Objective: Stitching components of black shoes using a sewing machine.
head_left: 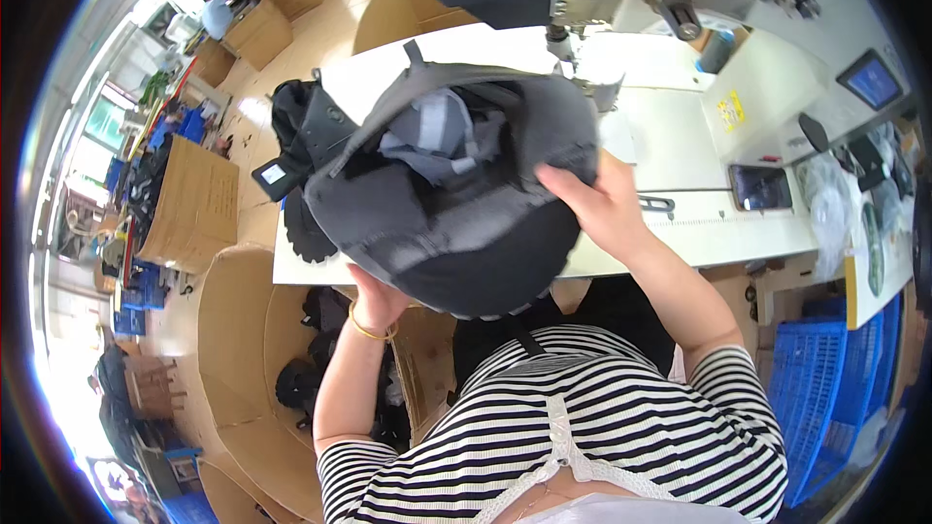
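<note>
Hands hold black-grey bag between them.

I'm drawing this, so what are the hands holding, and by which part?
A dark fabric bag: right hand on its right edge, left hand at its lower left side.
</note>
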Demonstrator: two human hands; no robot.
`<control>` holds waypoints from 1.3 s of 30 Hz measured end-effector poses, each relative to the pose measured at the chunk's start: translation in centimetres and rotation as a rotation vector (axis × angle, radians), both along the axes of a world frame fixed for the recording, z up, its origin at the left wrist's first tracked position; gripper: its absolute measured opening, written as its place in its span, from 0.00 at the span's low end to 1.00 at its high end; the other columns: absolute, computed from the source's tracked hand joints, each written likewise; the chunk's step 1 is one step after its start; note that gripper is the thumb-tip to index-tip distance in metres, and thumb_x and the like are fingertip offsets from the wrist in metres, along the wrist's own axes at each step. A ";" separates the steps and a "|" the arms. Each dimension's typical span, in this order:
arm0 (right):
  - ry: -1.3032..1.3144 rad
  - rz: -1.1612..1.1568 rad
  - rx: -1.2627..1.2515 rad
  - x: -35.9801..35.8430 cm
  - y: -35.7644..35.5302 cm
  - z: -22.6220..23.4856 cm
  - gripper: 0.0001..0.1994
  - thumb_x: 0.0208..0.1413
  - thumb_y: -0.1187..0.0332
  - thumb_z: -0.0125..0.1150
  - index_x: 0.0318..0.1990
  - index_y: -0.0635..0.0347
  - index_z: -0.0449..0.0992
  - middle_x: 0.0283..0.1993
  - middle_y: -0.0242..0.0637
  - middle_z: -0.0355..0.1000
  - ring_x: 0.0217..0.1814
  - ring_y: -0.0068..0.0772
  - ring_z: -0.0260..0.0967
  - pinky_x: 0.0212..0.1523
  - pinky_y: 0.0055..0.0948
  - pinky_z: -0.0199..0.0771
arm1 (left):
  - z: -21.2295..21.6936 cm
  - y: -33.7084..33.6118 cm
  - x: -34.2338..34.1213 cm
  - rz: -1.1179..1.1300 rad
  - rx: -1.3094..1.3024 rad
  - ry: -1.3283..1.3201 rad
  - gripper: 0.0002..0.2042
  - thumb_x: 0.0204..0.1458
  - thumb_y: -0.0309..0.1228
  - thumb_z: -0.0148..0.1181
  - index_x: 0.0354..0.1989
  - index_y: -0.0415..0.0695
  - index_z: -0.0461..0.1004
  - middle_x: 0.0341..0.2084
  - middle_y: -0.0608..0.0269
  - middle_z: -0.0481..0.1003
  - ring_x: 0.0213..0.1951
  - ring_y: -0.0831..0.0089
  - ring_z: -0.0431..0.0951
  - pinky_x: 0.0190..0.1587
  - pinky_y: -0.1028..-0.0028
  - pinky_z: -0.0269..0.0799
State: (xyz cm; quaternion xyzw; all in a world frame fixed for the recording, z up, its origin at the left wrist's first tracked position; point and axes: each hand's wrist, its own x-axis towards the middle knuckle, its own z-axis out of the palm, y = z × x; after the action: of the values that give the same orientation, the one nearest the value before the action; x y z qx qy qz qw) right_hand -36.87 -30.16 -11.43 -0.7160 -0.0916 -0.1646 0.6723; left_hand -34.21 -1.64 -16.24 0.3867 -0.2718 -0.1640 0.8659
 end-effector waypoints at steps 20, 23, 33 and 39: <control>0.232 0.242 0.535 -0.4 -1.0 0.7 0.11 0.61 0.66 0.48 0.38 0.69 0.66 0.30 0.37 0.72 0.24 0.28 0.72 0.23 0.24 0.73 | 6.4 -9.3 2.6 0.207 0.246 0.200 0.15 0.43 0.20 0.52 0.42 0.31 0.73 0.38 0.52 0.76 0.41 0.63 0.77 0.46 0.68 0.72; 0.197 0.199 0.513 0.5 -1.4 1.2 0.11 0.61 0.66 0.48 0.37 0.69 0.66 0.30 0.37 0.72 0.24 0.28 0.72 0.22 0.24 0.74 | 7.0 -9.9 3.9 0.181 0.220 0.180 0.15 0.44 0.19 0.50 0.43 0.30 0.71 0.39 0.51 0.75 0.42 0.62 0.77 0.47 0.68 0.73; 0.203 0.169 0.572 0.7 -1.6 1.2 0.12 0.61 0.64 0.50 0.35 0.67 0.66 0.30 0.37 0.72 0.23 0.29 0.73 0.23 0.22 0.72 | 7.8 -10.1 5.2 0.155 0.244 0.165 0.16 0.46 0.18 0.48 0.45 0.29 0.69 0.41 0.49 0.75 0.43 0.61 0.77 0.47 0.68 0.73; 0.196 0.167 0.593 0.8 -1.1 0.6 0.12 0.61 0.63 0.50 0.35 0.65 0.65 0.30 0.36 0.72 0.24 0.27 0.74 0.21 0.19 0.67 | 7.8 -9.8 5.5 0.144 0.236 0.209 0.13 0.45 0.17 0.49 0.41 0.29 0.71 0.38 0.50 0.75 0.39 0.61 0.78 0.44 0.69 0.75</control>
State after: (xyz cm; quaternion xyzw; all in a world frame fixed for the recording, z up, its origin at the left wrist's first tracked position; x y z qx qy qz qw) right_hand -36.10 -31.27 -10.79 -0.4912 -0.0328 -0.0585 0.8685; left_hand -28.68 -11.48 -8.46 0.4851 -0.1307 -0.1717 0.8474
